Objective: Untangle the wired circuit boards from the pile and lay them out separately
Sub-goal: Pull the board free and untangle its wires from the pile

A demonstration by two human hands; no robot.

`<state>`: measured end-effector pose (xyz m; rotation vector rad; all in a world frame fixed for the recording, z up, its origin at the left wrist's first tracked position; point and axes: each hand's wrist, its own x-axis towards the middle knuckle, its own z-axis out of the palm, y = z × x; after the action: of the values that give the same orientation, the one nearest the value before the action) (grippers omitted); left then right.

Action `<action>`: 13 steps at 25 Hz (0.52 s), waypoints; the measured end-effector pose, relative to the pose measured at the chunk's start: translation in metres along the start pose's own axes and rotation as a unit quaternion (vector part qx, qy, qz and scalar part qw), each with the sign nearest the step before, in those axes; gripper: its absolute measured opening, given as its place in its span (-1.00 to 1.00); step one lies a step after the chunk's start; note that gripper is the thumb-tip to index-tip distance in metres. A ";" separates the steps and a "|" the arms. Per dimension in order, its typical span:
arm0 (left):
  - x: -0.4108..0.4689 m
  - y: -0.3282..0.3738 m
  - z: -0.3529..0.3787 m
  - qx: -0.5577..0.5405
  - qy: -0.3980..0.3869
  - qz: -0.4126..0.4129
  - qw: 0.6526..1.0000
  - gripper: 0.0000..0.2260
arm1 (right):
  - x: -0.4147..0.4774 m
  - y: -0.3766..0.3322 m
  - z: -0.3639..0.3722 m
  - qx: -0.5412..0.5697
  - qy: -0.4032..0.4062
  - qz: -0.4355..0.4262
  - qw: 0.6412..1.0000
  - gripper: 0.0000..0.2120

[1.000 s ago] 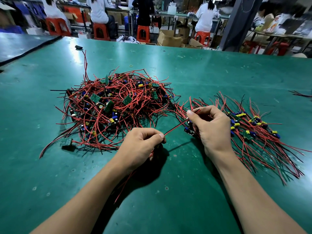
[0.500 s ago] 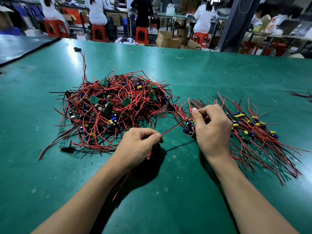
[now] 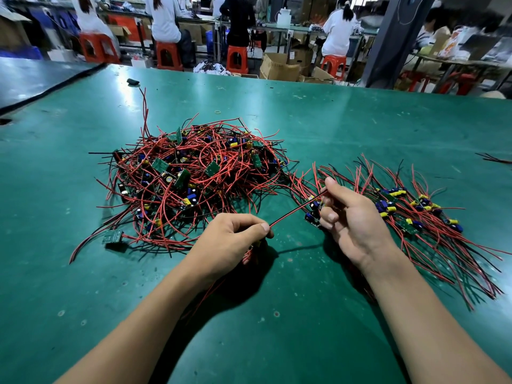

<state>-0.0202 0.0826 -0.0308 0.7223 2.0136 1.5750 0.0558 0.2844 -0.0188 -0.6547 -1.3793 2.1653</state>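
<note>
While my hands hold one wire pair [image 3: 297, 208] taut between them, its circuit board [image 3: 311, 218] sits at my right fingers.
My left hand [image 3: 230, 239] pinches the red-and-black pair between thumb and forefinger; my right hand [image 3: 352, 217] curls round its far end, by the board. The wire's long axis runs from my left hand up and away to my right. The tangled pile [image 3: 194, 176] lies beyond my left hand; the laid-out row [image 3: 415, 212] spreads just past my right, the nearer hand, so I judge the board goes down there.
</note>
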 end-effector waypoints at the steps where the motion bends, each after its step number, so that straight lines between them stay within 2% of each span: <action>1: 0.000 0.000 0.000 0.000 0.005 0.002 1.000 -0.83 | 0.000 0.000 0.000 -0.007 -0.003 0.004 1.000 -0.79; 4: 0.000 -0.001 0.000 -0.004 0.013 0.004 1.000 -0.83 | -0.001 0.002 -0.002 -0.068 0.016 -0.036 0.997 -0.79; 8: 0.000 0.001 0.000 -0.031 0.018 0.000 0.999 -0.85 | -0.005 0.002 0.000 -0.088 0.015 -0.061 0.994 -0.51; 13: -0.004 0.011 0.003 -0.184 0.016 -0.027 0.982 -0.83 | -0.007 0.001 0.004 -0.074 0.002 -0.043 0.996 -0.54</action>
<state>-0.0141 0.0847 -0.0207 0.4966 1.6771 1.8640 0.0587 0.2772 -0.0170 -0.6416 -1.5485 2.0080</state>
